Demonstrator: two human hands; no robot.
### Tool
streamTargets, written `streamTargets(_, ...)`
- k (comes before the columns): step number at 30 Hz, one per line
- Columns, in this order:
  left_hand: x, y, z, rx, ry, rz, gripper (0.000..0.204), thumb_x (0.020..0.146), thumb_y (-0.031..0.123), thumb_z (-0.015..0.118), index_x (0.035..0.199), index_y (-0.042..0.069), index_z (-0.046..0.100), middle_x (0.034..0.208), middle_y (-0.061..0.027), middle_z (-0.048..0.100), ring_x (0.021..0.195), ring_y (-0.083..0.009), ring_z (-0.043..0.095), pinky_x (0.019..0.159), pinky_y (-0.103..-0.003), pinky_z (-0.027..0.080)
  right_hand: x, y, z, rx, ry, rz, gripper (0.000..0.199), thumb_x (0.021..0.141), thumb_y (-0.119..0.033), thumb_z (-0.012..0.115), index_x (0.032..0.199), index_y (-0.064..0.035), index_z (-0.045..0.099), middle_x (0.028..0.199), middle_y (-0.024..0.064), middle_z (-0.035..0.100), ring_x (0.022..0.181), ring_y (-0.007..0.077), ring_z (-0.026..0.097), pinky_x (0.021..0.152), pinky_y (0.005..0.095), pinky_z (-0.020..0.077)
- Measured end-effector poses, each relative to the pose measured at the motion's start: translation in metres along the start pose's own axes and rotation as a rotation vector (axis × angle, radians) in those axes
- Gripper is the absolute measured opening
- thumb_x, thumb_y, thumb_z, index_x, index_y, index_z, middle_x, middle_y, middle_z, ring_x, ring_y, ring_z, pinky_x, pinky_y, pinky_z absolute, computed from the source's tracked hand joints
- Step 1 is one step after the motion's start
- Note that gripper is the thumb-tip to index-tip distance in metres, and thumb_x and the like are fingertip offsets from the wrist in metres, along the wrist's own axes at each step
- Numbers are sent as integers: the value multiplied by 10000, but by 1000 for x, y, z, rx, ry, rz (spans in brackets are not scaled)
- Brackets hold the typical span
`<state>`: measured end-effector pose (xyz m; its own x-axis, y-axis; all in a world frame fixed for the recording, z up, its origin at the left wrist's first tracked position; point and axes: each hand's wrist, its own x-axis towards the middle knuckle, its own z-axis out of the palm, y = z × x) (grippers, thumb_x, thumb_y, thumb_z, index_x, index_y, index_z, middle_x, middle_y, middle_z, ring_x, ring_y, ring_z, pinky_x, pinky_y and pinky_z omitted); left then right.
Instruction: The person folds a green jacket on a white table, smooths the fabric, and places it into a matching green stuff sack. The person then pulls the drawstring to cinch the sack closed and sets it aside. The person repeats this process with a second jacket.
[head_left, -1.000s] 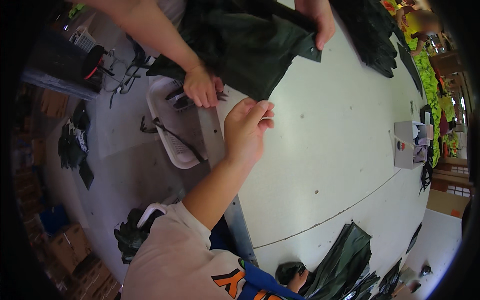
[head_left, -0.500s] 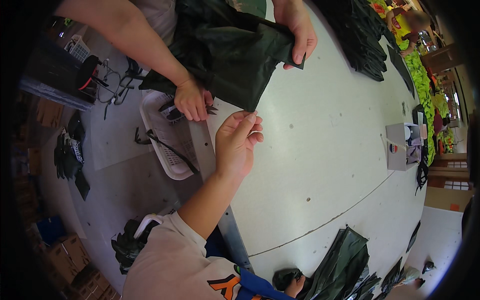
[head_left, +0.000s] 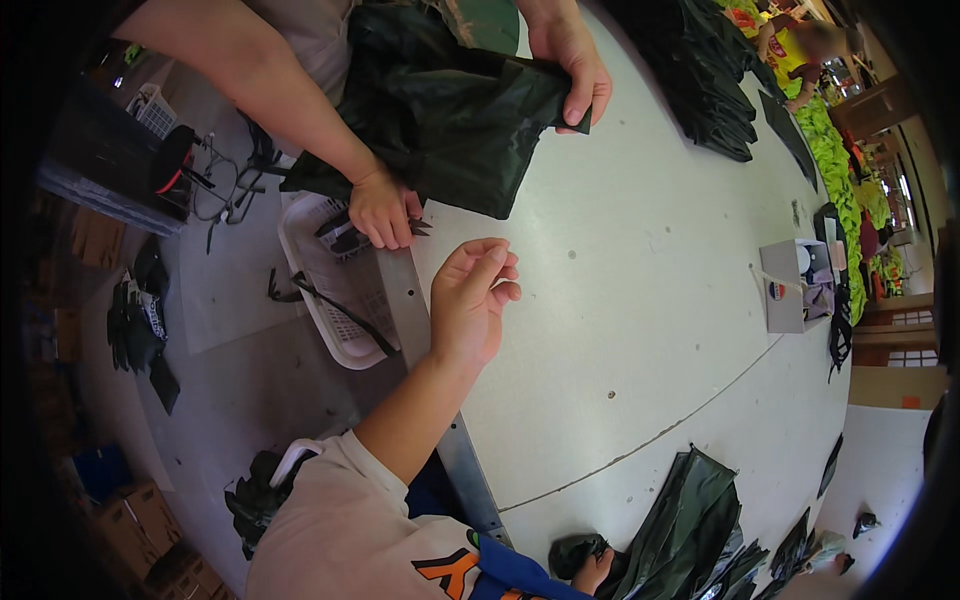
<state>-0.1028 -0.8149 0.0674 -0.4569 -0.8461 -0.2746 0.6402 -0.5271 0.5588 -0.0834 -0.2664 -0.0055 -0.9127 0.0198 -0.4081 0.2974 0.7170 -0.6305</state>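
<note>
My left hand [head_left: 470, 300] hovers over the near edge of the pale table [head_left: 640, 330], fingers loosely curled and holding nothing. Just beyond it, another person across the table holds a dark green cloth [head_left: 450, 110]. One of that person's hands [head_left: 385, 208] is at the cloth's lower edge by the table rim. Their other hand [head_left: 572, 62] grips its far corner. Only a part of my right hand [head_left: 594, 568] shows at the bottom edge, closed against a dark green bundle [head_left: 570, 550] beside folded dark green cloth [head_left: 690, 520].
A white plastic basket [head_left: 335, 300] stands on the floor left of the table, with dark scraps in it. Stacks of dark green cloth [head_left: 700, 90] lie at the far end. A small grey box [head_left: 790, 285] sits to the right. Cardboard boxes [head_left: 140, 520] sit lower left.
My left hand has let go of the cloth's edge and drawn back toward me. The other person has pulled the cloth further away across the table.
</note>
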Motion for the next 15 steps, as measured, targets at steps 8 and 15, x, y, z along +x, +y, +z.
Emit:
streamTargets(8, -7, 3, 4, 18, -41, 1, 66, 914, 111, 571, 964, 76, 594, 838, -4, 604, 751, -83, 534, 635, -245, 432, 3, 11, 5, 69, 80, -134, 130, 713, 30, 437, 824, -31, 463, 715, -17, 402, 669, 107, 398, 618, 248, 354)
streamTargets(15, -41, -47, 5, 227, -266, -251, 122, 909, 84, 555, 1024, 56, 587, 896, -27, 604, 782, -88, 534, 647, -248, 450, -19, -70, 10, 180, 104, -227, 147, 786, 13, 612, 850, -26, 486, 711, 17, 474, 646, 105, 421, 588, 259, 386)
